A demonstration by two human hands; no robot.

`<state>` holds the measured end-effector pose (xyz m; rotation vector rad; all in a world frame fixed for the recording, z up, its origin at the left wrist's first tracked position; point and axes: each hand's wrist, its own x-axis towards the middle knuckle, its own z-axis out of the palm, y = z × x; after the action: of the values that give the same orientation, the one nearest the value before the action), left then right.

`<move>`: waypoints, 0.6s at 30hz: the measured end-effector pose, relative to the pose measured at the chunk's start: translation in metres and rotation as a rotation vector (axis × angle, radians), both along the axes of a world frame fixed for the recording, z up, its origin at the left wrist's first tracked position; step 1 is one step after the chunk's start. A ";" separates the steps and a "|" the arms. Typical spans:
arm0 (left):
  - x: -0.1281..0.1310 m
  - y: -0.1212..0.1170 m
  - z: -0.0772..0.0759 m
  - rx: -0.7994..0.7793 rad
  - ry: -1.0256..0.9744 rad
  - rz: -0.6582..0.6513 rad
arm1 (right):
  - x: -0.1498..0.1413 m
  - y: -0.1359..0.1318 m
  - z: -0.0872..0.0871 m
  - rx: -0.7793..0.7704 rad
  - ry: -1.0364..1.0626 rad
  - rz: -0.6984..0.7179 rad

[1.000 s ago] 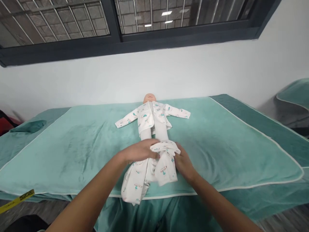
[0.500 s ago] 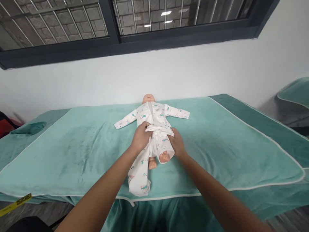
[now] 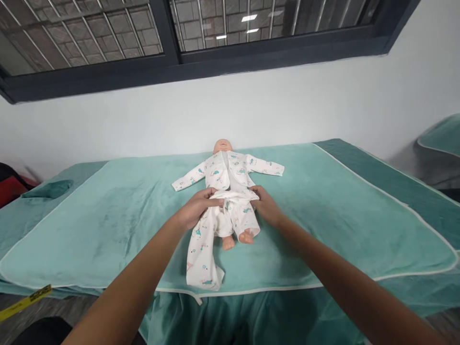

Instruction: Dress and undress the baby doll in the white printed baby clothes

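Note:
A baby doll (image 3: 223, 145) lies on its back, head toward the wall, arms spread in a white printed jacket (image 3: 216, 171) that parts at the front. White printed pants (image 3: 203, 254) are bunched at its hips. My left hand (image 3: 199, 207) pinches the waistband on the left side; my right hand (image 3: 264, 203) grips it on the right. One pant leg is around the doll's right-side leg, with the foot (image 3: 246, 236) showing at the cuff. The other pant leg hangs loose and flat at the left, beside the second bare foot (image 3: 228, 243).
A light green blanket (image 3: 323, 215) with white piping covers the bed. Behind it rises a white wall (image 3: 251, 105) below a dark-framed window (image 3: 201, 63). Yellow tape (image 3: 25, 303) shows at lower left, a red item (image 3: 10, 190) at far left.
My left hand has shifted left and opened out along the waistband, drawing it wider. The loose pant leg has moved slightly left. The jacket's lower left front is more visible.

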<state>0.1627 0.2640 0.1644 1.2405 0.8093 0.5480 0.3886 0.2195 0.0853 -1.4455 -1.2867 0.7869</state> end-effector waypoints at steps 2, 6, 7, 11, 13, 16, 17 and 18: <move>-0.010 -0.001 -0.002 -0.042 -0.017 -0.065 | 0.002 -0.006 0.002 -0.020 0.018 0.027; -0.013 -0.002 -0.009 -0.046 -0.138 0.050 | -0.008 -0.018 0.025 0.132 -0.152 0.009; -0.010 -0.003 -0.010 -0.030 -0.175 0.095 | -0.013 -0.020 0.034 0.182 -0.201 0.052; 0.014 -0.005 -0.003 0.015 -0.276 0.179 | -0.036 -0.015 0.074 0.095 -0.317 0.288; 0.023 -0.007 0.003 0.015 -0.296 0.200 | -0.042 -0.005 0.089 -0.014 -0.327 0.333; 0.023 -0.010 0.006 0.033 -0.253 0.264 | -0.040 0.010 0.099 -0.082 -0.238 0.388; 0.020 -0.012 0.005 0.047 -0.215 0.265 | -0.038 0.014 0.100 -0.087 -0.168 0.404; 0.016 -0.013 0.004 0.059 -0.173 0.234 | -0.036 0.018 0.099 -0.093 -0.077 0.407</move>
<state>0.1792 0.2509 0.1682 1.1412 0.8011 0.8627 0.3522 0.2371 0.1841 -1.3107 -1.6511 1.0779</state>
